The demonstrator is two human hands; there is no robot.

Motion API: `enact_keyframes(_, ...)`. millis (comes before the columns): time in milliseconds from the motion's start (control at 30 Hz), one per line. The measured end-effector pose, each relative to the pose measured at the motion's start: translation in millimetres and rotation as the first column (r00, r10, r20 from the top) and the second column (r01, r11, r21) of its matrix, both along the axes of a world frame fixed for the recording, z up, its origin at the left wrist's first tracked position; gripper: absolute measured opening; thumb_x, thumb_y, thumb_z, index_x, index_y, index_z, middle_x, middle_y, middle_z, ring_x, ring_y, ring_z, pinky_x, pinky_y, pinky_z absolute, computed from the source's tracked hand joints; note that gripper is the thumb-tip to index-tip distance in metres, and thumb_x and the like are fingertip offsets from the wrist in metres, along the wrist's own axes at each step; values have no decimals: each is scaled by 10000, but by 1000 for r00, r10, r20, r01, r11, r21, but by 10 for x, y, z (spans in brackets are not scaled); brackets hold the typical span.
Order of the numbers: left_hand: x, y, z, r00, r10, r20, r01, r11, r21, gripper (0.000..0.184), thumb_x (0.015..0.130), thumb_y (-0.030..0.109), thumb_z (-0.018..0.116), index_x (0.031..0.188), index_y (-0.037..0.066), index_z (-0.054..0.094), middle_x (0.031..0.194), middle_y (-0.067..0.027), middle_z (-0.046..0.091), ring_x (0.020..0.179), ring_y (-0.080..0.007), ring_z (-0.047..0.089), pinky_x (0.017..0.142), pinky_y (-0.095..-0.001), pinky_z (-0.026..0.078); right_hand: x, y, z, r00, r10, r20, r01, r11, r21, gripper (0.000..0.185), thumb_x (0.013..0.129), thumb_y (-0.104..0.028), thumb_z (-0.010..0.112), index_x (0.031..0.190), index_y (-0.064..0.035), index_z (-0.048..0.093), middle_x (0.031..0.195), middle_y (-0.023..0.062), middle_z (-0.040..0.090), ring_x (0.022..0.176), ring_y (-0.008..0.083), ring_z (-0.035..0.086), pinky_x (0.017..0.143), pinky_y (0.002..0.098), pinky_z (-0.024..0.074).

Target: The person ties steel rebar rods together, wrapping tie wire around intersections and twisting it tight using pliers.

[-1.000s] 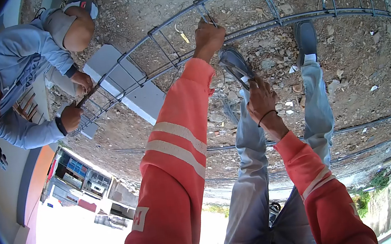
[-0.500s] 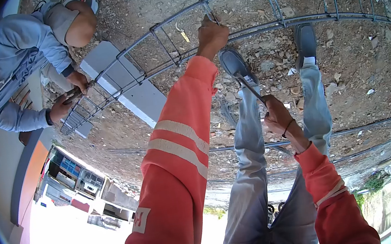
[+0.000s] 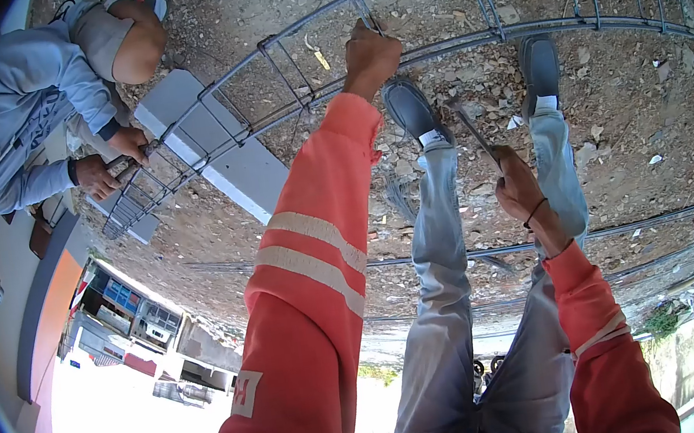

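A long steel rebar cage [image 3: 430,49], made of bars with square stirrups, stretches across the upper part of the view. My left hand [image 3: 372,54] is closed around the cage at one of its stirrups, just above my left shoe. Lower and to the right, my right hand [image 3: 518,183] grips a dark, slim metal rod-like tool [image 3: 474,131] whose tip looks slightly widened. That tip points up and left, between my shoes and apart from the cage. What exact kind of tool it is cannot be made out.
A co-worker [image 3: 32,91] crouches at the left, both hands at the cage's end with a tool. A grey slab [image 3: 219,141] lies beneath the cage there. Rubble covers the ground [image 3: 613,107], and long thin bars [image 3: 671,217] run behind my legs.
My right hand has moved to the right and slightly up, carrying the tool away from my left shoe. My left hand keeps its hold on the cage. The co-worker's hands have shifted slightly.
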State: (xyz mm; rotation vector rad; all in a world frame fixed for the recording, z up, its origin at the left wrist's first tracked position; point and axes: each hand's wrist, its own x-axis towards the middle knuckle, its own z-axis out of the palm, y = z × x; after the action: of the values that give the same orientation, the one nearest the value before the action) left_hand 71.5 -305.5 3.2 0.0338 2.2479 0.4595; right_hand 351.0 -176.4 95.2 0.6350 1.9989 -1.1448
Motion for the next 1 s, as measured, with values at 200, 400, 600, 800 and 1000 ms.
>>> enact_keyframes(200,-5,15,89,999,52,6,-52,999,-2,531,751,176,596,1169,-136,497,1141,-350,603,1089,-482,587,967,-471,477,-502,-433,-35,928,-212,-305,200,977,-70,385,737,104,470,1109,71,565,1147,251,571,1053,443,561,915,450,479)
enact_keyframes(400,-15,14,57,999,17,28,-16,1000,-19,545,766,190,607,1180,-147,496,1145,-351,604,1105,-479,581,985,-469,467,-544,-641,-68,958,-155,-242,159,987,-1,436,711,90,554,1144,37,559,1200,200,555,1073,409,559,913,450,481)
enact_keyframes(600,-6,5,36,999,23,37,-21,998,-55,589,782,210,611,1203,-176,469,1196,-362,572,1150,-477,553,1010,-464,451,-582,-647,-25,950,-185,-250,196,980,19,462,718,122,390,1151,59,540,1120,268,574,950,448,592,813,457,511)
enact_keyframes(800,5,-156,-258,983,-178,46,181,981,-70,623,783,221,612,1214,-196,447,1238,-369,540,1185,-473,524,1031,-456,435,-565,-628,-152,950,-281,-137,237,934,-268,441,732,117,358,1126,42,542,1035,262,593,931,465,584,787,481,487)
enact_keyframes(1000,-3,-18,-22,999,20,37,-17,997,-77,612,778,237,622,1188,-192,471,1215,-367,556,1147,-469,555,1007,-458,452,-586,-601,-138,937,-214,-278,200,977,-78,381,746,120,392,1090,49,539,1096,263,563,963,465,574,822,490,488)
